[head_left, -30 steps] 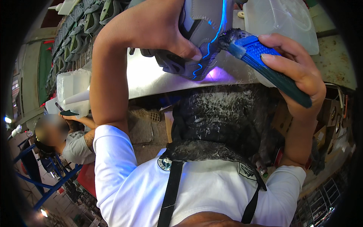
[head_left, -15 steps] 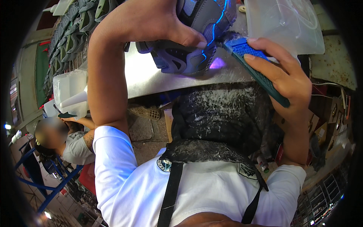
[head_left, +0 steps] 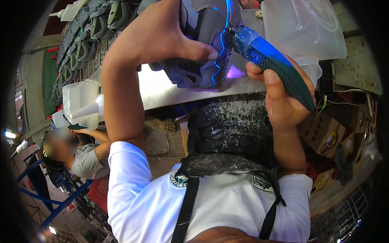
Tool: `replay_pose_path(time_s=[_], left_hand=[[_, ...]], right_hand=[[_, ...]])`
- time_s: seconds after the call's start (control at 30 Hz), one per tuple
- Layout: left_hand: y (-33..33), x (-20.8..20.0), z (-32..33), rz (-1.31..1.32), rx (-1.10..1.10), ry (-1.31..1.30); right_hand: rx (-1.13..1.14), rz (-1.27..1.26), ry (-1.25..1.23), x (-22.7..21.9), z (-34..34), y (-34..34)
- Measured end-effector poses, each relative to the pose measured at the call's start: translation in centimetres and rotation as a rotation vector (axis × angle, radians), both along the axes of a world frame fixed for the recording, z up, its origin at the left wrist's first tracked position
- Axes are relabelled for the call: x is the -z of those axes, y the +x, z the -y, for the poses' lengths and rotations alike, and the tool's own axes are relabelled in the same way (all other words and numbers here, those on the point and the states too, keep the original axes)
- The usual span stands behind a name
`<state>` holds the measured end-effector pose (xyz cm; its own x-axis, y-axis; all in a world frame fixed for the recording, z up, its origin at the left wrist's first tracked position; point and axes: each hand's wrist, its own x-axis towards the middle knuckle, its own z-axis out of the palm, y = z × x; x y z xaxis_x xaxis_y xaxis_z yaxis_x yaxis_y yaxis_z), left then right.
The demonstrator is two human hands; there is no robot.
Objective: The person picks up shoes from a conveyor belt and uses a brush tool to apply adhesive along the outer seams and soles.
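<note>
while the dark tip of a blue-green brush point(head_left: 279, 67) sits at the edge of a grey shoe point(head_left: 204, 34), the brushing looks to be under way rather than finished; a glowing blue line point(head_left: 223, 34) runs down the shoe's side close to that edge, but how much of it has been covered, and how much is left, i cannot tell, since the upper end runs out of view and the far side is hidden. the shoe is over the near part of the metal table point(head_left: 162, 90), in the grasp of the left hand point(head_left: 168, 36), whose thumb presses flat along the side, the other fingers hidden. the right hand point(head_left: 285, 99) is closed around the brush handle, thumb and fingertips pinching it.
</note>
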<state>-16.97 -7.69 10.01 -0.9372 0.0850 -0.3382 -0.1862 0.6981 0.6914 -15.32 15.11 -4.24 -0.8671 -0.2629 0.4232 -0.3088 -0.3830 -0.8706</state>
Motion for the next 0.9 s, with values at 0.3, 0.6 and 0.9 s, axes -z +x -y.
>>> replay_pose_path(time_s=[0.3,0.6,0.9], left_hand=[[0.6,-1.2,0.4,0.061,-0.055,0.142],[2.2,5.7,2.9,-0.309,0.114,0.037],[10.8,10.7,7.1,-0.553,0.008,0.082]], right_hand=[[0.063,0.134,0.0,-2.9,0.5,0.3],[0.193,0.145,0.0,-6.5,-0.1,-1.4],[0.331,0.282,0.407,-3.2,-12.4,-0.9]])
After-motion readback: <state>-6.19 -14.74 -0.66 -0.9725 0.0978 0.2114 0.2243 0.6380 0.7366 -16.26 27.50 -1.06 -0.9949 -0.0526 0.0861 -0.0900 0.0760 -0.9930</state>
